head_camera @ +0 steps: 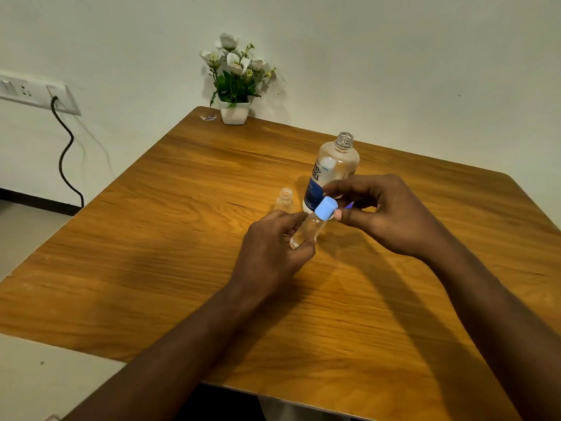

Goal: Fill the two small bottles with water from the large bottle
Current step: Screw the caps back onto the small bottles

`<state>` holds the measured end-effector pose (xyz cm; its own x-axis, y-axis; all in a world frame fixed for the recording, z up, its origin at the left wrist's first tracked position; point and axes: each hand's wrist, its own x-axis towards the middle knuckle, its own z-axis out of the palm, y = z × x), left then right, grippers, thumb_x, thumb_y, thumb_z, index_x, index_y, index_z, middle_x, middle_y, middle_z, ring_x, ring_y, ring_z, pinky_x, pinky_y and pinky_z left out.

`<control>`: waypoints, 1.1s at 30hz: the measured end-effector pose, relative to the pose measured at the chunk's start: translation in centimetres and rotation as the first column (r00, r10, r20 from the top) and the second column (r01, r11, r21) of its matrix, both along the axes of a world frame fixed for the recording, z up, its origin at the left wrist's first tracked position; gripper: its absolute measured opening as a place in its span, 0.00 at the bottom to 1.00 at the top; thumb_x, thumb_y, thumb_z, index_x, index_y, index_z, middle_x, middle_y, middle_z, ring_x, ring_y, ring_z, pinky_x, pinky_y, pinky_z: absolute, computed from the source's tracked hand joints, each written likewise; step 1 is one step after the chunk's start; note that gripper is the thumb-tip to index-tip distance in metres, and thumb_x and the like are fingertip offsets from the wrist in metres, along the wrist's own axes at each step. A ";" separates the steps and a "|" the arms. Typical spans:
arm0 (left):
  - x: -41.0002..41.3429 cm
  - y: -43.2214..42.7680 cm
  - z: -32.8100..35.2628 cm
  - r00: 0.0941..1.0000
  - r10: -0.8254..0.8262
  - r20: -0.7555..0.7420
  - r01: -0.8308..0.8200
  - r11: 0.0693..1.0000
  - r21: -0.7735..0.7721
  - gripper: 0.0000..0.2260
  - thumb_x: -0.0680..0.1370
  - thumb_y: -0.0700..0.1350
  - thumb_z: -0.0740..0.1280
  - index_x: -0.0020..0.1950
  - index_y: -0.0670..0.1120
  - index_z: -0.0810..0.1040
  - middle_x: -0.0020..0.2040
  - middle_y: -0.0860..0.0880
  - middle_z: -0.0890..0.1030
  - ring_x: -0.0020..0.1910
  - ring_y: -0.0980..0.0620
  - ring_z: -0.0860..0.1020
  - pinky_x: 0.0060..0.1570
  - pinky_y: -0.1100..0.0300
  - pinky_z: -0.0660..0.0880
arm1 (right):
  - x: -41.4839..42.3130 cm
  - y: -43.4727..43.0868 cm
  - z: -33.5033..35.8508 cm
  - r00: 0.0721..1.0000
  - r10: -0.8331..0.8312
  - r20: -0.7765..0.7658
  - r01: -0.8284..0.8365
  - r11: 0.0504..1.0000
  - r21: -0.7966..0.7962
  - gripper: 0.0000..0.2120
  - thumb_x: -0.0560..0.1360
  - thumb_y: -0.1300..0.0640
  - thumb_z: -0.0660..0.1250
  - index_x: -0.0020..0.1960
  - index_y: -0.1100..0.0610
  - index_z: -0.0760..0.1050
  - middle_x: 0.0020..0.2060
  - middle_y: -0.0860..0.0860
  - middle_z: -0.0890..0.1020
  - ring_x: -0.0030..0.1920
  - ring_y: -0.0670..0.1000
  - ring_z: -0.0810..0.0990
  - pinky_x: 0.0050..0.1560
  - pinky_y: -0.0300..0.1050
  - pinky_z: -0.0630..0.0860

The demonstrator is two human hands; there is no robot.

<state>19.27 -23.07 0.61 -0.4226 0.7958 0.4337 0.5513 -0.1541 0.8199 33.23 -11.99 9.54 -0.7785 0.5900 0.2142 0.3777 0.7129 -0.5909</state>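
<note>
A wooden table (151,253) fills the lower frame, set against a plain pale wall, and the action sits right of centre. There's the small bottle (305,230), clear plastic, tilted with its neck up and to the right, lifted just off the wood. The left hand (273,253) has it wrapped around the lower body, fingers curled closed on it. On its neck sits a light blue cap (326,209), and the right hand (391,214) pinches that cap between thumb and fingers, closed on it; a sliver of something purple shows under those fingers, too hidden to identify.

Just to the upper left of the hands stands the second small bottle (285,200), upright, uncapped, on the table. Directly behind the hands is the large bottle (331,170), upright, open at the neck, with a white and dark blue label; its base is partly hidden by the right fingers.

Further out, at the table's far corner in the upper centre, a white pot of white flowers (233,83). In the upper left, a wall socket panel (36,92) with a black cable (65,153) hanging down.
</note>
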 end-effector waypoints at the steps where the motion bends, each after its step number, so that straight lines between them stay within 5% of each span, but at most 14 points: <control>1: 0.0 0.0 0.0 1.000 0.000 0.000 0.000 1.000 0.001 0.18 0.71 0.42 0.73 0.61 0.46 0.80 0.49 0.50 0.81 0.45 0.56 0.80 0.45 0.56 0.80 | 0.0 0.0 -0.1 1.000 0.006 0.000 -0.006 1.000 0.000 0.16 0.72 0.59 0.73 0.57 0.45 0.79 0.47 0.38 0.81 0.48 0.39 0.80 0.49 0.40 0.79; 5: 0.1 -0.1 0.0 1.000 -0.008 -0.010 0.008 1.000 0.001 0.17 0.71 0.42 0.73 0.60 0.47 0.80 0.48 0.50 0.81 0.45 0.57 0.80 0.45 0.55 0.80 | -0.2 -0.1 -0.4 0.999 -0.047 -0.023 0.047 0.999 0.000 0.10 0.70 0.52 0.75 0.51 0.48 0.82 0.41 0.43 0.83 0.42 0.43 0.80 0.43 0.44 0.79; 8: 0.1 -0.1 0.1 1.000 -0.011 0.001 0.011 1.000 0.005 0.16 0.71 0.42 0.73 0.59 0.48 0.81 0.48 0.49 0.81 0.44 0.56 0.80 0.45 0.54 0.80 | -0.2 -0.1 -0.4 0.996 -0.085 -0.028 0.085 0.996 0.013 0.17 0.67 0.45 0.74 0.53 0.51 0.81 0.41 0.45 0.83 0.42 0.44 0.80 0.41 0.43 0.78; 11: 0.2 -0.1 0.1 1.000 -0.016 0.003 0.016 1.000 -0.002 0.17 0.71 0.42 0.73 0.60 0.48 0.80 0.48 0.50 0.81 0.45 0.56 0.80 0.45 0.54 0.80 | 0.0 0.0 0.0 0.998 -0.040 -0.049 0.040 0.999 -0.016 0.18 0.70 0.52 0.74 0.59 0.50 0.79 0.50 0.45 0.83 0.49 0.44 0.81 0.49 0.44 0.79; 15: 0.3 0.0 0.1 1.000 -0.015 0.016 0.015 1.000 0.000 0.17 0.71 0.42 0.73 0.60 0.47 0.80 0.48 0.49 0.81 0.45 0.55 0.81 0.46 0.53 0.80 | 0.2 -0.1 0.4 0.999 0.045 -0.009 -0.045 0.998 -0.049 0.15 0.72 0.60 0.73 0.56 0.47 0.80 0.49 0.41 0.83 0.49 0.42 0.81 0.51 0.45 0.79; 19: 0.3 -0.1 0.1 1.000 -0.020 0.006 0.020 1.000 0.008 0.16 0.70 0.41 0.73 0.58 0.47 0.81 0.46 0.49 0.81 0.44 0.54 0.81 0.45 0.52 0.80 | -0.2 -0.3 0.0 1.000 -0.019 -0.025 0.019 1.000 -0.020 0.12 0.69 0.49 0.75 0.51 0.50 0.83 0.42 0.44 0.84 0.43 0.44 0.81 0.43 0.46 0.79; 22: 0.2 -0.1 0.2 1.000 -0.024 0.016 0.024 1.000 0.014 0.17 0.70 0.41 0.73 0.58 0.48 0.81 0.46 0.49 0.81 0.44 0.54 0.80 0.45 0.53 0.80 | -0.3 -0.4 -0.2 0.999 -0.045 -0.010 0.045 0.999 0.013 0.22 0.67 0.38 0.70 0.55 0.50 0.81 0.46 0.44 0.83 0.44 0.42 0.80 0.40 0.38 0.74; 28: 0.3 -0.1 0.4 0.999 -0.020 0.027 0.020 1.000 0.003 0.17 0.71 0.41 0.73 0.60 0.46 0.80 0.47 0.49 0.81 0.46 0.55 0.80 0.47 0.55 0.80 | 0.1 -0.1 0.3 0.998 0.055 -0.019 -0.056 0.998 -0.043 0.18 0.71 0.61 0.74 0.56 0.44 0.78 0.48 0.38 0.82 0.48 0.41 0.80 0.48 0.39 0.78; 33: 0.4 -0.3 0.6 0.999 -0.029 0.013 0.029 1.000 0.005 0.17 0.71 0.41 0.73 0.59 0.46 0.81 0.47 0.48 0.81 0.45 0.55 0.80 0.46 0.55 0.80 | -0.4 -0.2 -0.3 0.999 -0.035 -0.016 0.035 0.999 0.018 0.16 0.67 0.43 0.73 0.53 0.46 0.81 0.41 0.40 0.82 0.42 0.39 0.79 0.39 0.32 0.72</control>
<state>19.67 -23.36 1.19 -0.4049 0.8059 0.4320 0.5360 -0.1735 0.8262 32.87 -12.16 9.24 -0.7537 0.6128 0.2376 0.3934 0.7102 -0.5839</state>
